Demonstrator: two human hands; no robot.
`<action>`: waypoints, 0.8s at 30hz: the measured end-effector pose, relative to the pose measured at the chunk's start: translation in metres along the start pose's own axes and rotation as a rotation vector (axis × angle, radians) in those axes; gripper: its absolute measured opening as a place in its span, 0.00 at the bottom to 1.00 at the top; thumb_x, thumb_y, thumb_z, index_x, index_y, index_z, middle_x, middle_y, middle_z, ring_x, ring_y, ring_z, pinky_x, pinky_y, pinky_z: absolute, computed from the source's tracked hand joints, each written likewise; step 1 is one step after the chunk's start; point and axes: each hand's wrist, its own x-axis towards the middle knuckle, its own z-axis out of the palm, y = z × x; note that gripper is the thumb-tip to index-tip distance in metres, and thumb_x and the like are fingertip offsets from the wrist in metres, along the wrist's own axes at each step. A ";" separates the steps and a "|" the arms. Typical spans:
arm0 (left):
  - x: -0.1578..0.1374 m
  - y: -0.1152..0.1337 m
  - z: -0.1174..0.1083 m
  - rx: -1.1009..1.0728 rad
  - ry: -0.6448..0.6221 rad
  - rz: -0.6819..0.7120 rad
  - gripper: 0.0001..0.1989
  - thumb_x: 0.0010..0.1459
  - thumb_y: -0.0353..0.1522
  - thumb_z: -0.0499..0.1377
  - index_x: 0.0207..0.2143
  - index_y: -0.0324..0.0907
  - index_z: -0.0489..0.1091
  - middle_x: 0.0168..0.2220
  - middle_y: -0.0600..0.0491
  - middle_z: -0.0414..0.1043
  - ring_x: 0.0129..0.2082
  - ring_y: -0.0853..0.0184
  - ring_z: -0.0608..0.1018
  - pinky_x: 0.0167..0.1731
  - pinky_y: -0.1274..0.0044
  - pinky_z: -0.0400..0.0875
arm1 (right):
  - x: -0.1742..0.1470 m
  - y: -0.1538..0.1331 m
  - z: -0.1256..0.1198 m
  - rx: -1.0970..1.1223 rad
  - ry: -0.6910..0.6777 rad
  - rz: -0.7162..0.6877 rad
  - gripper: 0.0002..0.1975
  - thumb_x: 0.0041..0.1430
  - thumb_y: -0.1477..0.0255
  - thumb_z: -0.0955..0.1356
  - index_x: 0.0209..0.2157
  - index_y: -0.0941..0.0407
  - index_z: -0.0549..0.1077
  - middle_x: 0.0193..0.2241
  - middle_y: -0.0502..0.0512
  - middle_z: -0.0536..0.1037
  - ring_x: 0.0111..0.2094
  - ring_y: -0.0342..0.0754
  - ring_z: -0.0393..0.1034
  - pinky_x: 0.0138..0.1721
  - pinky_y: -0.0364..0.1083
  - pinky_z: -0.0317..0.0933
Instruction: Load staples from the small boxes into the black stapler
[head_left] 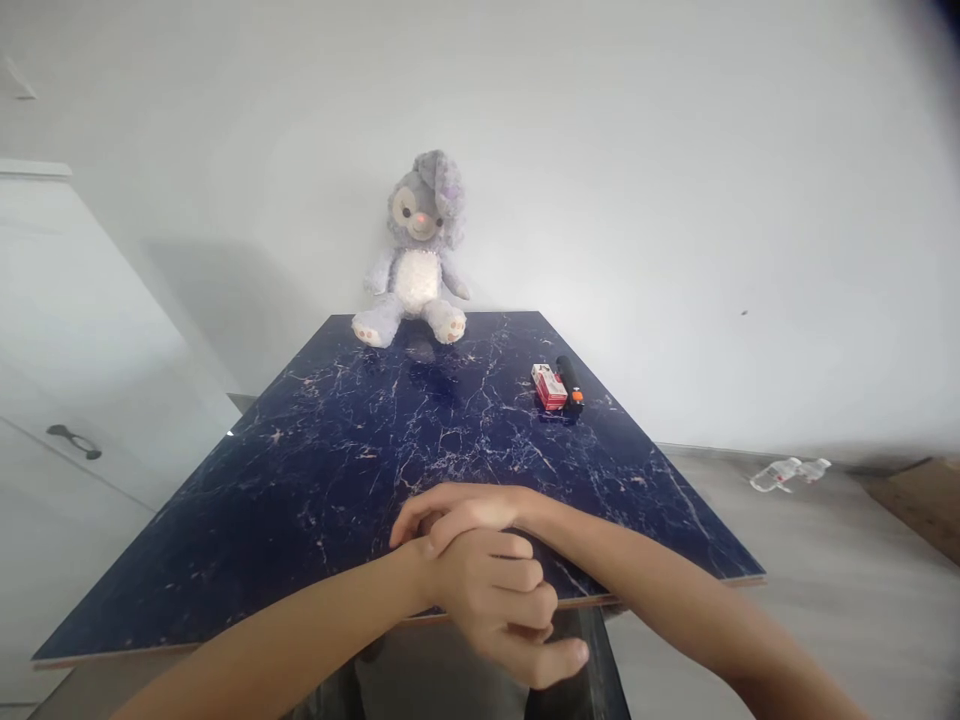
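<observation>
Table passage: middle and left open; back, right side and front edge obstructed.
A hand could pass low across the middle of the table (225, 540). The doll (418, 280) stands in the way at the back; the box (550, 387) and black device (568, 378), side by side, leave a narrow strip to the right edge. Crossed forearms (315, 625) obstruct the front.

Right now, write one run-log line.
right hand: on left wrist | left hand: loosely curled | plush toy: seated, table's far end | red-white box: beside black object
</observation>
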 end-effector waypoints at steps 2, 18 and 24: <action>0.000 -0.001 0.000 0.042 0.049 0.054 0.06 0.55 0.34 0.61 0.30 0.59 0.74 0.23 0.60 0.66 0.19 0.72 0.65 0.17 0.78 0.65 | 0.001 0.004 0.002 0.093 0.059 -0.059 0.06 0.61 0.76 0.65 0.40 0.55 0.72 0.40 0.51 0.75 0.40 0.44 0.70 0.41 0.43 0.66; 0.005 -0.006 0.001 0.085 0.170 0.090 0.05 0.56 0.34 0.63 0.29 0.56 0.76 0.24 0.57 0.65 0.21 0.71 0.63 0.19 0.76 0.66 | -0.001 0.012 0.003 0.214 0.183 -0.128 0.04 0.58 0.72 0.67 0.36 0.56 0.73 0.33 0.48 0.74 0.34 0.43 0.66 0.39 0.43 0.62; 0.009 -0.012 -0.015 0.081 0.102 0.070 0.05 0.58 0.34 0.61 0.29 0.55 0.75 0.26 0.57 0.68 0.22 0.69 0.68 0.22 0.74 0.69 | -0.008 0.012 -0.005 0.107 0.205 -0.145 0.08 0.60 0.66 0.69 0.33 0.57 0.73 0.32 0.48 0.74 0.34 0.43 0.67 0.38 0.43 0.62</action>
